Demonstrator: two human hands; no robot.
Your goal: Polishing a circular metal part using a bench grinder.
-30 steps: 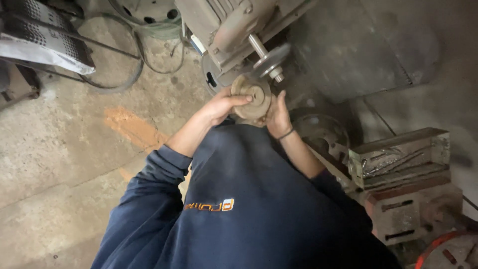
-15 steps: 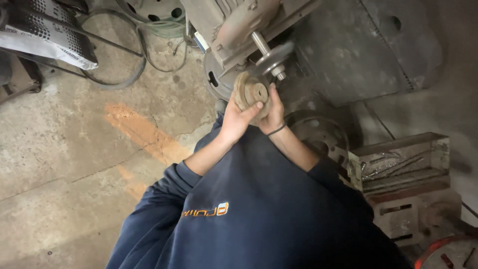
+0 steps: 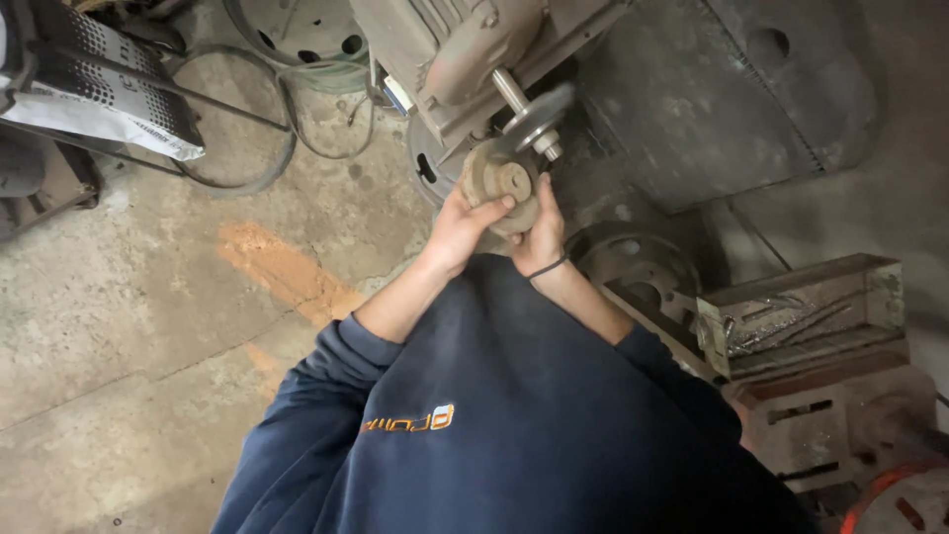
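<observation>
A round, tan-grey metal disc part with a central bore sits just below the spinning wheel of a bench machine, held up against or just short of the wheel's edge; whether the two actually touch cannot be told from this angle. The left hand is closed around the disc from the lower left, thumb laid across its face and fingers wrapped behind the rim. The right hand grips the disc from the lower right, fingers pointing upward along its edge, with a dark band around the wrist. Both forearms rise from rolled-up navy sweatshirt sleeves, and the sweatshirt fills the lower centre of the view. The wheel is mounted on a short steel shaft that projects from the dusty grey motor housing above. To the right of the machine stands a large dark sheet-metal panel. Lower right, near the right elbow, an open metal box holds long thin steel pieces, resting on a rust-coloured block. A dark round casting lies on the floor between the hands and that box. To the left, the concrete floor bears an orange stain. A looped cable and a perforated metal cover lie at upper left, well apart from the hands.
</observation>
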